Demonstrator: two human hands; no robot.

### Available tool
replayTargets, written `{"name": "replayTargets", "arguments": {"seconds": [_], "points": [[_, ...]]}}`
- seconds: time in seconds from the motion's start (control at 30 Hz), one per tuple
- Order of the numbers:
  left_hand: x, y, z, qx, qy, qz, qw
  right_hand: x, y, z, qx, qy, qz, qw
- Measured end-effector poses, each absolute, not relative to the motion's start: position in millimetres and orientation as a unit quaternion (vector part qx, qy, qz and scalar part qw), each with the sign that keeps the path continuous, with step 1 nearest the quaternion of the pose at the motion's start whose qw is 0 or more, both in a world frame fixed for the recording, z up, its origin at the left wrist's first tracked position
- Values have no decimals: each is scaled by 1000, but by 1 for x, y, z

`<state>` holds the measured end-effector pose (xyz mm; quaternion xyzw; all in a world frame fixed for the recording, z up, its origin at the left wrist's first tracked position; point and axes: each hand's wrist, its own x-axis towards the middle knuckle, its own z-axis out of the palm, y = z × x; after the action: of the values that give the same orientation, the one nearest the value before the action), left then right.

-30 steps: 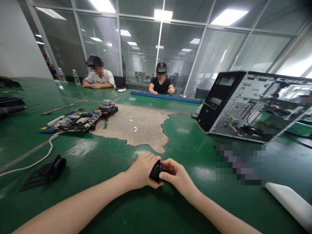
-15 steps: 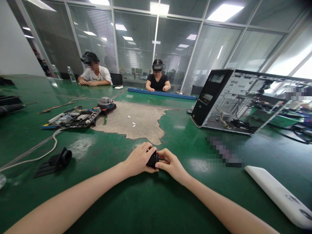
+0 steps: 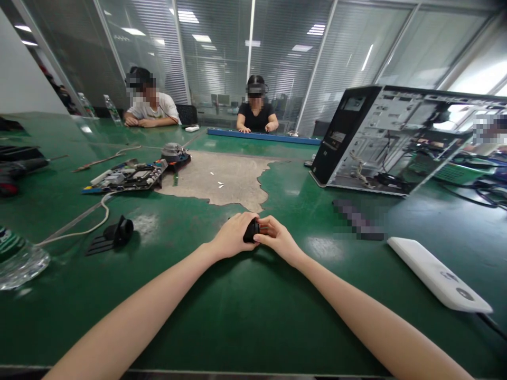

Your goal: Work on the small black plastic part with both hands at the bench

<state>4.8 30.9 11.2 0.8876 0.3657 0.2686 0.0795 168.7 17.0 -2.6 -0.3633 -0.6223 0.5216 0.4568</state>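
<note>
Between my two hands is a small black object (image 3: pixel 251 231), mostly covered by fingers, so its kind cannot be made out. My left hand (image 3: pixel 233 236) is closed over its left side, palm down. My right hand (image 3: pixel 278 240) pinches its right side between thumb and fingers. Both hands are low over the green table (image 3: pixel 237 311), just in front of the worn beige patch (image 3: pixel 225 182). To the left of my hands, a black plastic piece with a round part (image 3: pixel 114 234) lies on the table.
An opened computer case (image 3: pixel 348 137) stands at the right, with a white power bank-like block (image 3: pixel 438 274) nearer me. At the left are a circuit board (image 3: pixel 130 177), a cooling fan (image 3: pixel 174 152), a white cable (image 3: pixel 105 211) and a water bottle (image 3: pixel 19 258). Two people sit across the table.
The view has tilted down and shifted, so the table things sit higher in it and more of the left bottle shows. Both hands still hold the black object, with only slight finger movement.
</note>
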Motion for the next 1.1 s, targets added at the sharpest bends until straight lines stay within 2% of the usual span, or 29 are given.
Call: {"name": "replayTargets", "arguments": {"seconds": [0.4, 0.63, 1.1], "points": [[4, 39, 7, 896, 345, 268, 81, 171, 18, -1, -375, -628, 517, 445], [4, 41, 8, 897, 343, 262, 91, 175, 15, -2, -333, -642, 529, 443], [5, 39, 9, 890, 354, 270, 94, 172, 19, 4, -387, -637, 516, 423]]}}
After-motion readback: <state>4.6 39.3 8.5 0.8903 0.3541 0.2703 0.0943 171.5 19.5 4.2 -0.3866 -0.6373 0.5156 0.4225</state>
